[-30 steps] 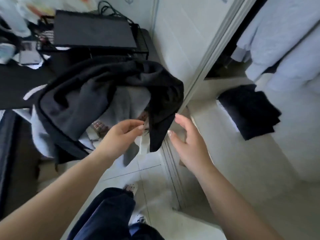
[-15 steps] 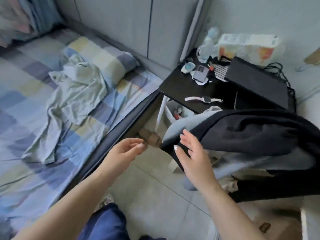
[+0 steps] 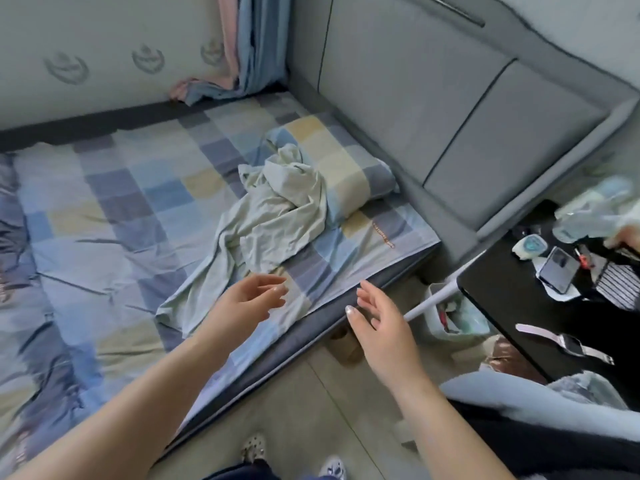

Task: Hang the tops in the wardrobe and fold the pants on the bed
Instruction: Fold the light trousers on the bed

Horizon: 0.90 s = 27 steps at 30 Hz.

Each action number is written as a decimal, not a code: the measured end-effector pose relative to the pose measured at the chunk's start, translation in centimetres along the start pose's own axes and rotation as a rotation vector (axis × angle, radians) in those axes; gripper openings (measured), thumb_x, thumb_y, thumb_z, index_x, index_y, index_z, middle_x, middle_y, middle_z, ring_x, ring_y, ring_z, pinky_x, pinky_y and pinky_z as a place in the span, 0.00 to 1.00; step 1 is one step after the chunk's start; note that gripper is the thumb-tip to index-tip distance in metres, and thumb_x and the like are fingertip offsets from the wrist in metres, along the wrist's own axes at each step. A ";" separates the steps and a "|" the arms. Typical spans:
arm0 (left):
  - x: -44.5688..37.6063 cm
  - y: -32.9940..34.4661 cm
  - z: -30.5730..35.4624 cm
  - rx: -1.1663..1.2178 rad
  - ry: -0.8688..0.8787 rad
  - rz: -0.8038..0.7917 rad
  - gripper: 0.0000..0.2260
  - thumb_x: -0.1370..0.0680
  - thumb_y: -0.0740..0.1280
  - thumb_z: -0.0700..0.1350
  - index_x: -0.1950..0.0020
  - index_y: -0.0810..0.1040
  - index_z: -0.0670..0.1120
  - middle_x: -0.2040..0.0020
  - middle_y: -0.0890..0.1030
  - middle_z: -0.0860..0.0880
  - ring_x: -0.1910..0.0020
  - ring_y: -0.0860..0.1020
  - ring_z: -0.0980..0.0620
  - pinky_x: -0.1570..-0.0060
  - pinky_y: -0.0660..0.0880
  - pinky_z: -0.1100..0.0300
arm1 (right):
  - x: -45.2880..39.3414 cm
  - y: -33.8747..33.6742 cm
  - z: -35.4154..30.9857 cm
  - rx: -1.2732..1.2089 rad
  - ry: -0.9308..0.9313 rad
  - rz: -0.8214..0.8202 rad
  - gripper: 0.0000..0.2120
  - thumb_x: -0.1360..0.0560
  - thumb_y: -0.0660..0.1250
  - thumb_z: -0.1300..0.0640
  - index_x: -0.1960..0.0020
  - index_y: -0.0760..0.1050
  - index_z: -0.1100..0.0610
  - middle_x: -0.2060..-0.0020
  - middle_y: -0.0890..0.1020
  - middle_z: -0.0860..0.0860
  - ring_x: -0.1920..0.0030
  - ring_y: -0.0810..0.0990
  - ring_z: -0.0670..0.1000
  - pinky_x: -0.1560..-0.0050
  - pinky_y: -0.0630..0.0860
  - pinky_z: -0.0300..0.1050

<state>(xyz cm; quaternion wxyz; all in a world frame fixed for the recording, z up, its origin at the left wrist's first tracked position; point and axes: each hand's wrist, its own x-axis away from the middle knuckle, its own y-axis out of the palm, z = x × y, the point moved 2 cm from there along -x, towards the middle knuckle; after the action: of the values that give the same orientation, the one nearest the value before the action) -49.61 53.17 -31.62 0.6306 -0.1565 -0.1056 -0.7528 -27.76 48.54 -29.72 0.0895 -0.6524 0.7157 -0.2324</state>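
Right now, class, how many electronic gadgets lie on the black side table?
2 clearly: a phone near the table's far end, and a smartwatch near the front edge. The white device beside the phone may be another; clutter may hide more.

- black desk (image 3: 502, 306), right of the frame
- phone (image 3: 558, 269) on the desk
- watch (image 3: 568, 344) near the desk's front edge
- bin (image 3: 446, 313) under the desk

View swung from the wardrobe to the bed (image 3: 104, 209), dark tops now at lower right, both hands empty, reaching toward crumpled pants (image 3: 273, 209)
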 end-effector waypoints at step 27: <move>-46.0 1.3 0.9 0.031 -0.228 0.236 0.03 0.22 0.67 0.47 0.49 0.78 0.54 0.51 0.83 0.53 0.52 0.82 0.57 0.48 0.76 0.58 | -54.8 4.5 6.9 0.222 -0.067 -0.222 0.20 0.23 0.64 0.54 0.31 0.70 0.51 0.41 0.73 0.46 0.44 0.70 0.40 0.45 0.65 0.35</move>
<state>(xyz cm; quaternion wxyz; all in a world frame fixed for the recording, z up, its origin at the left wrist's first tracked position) -41.10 95.38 -47.79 0.7011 -0.2424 -0.1690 -0.6489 -21.54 100.71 -47.43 0.1588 -0.7210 0.6057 -0.2966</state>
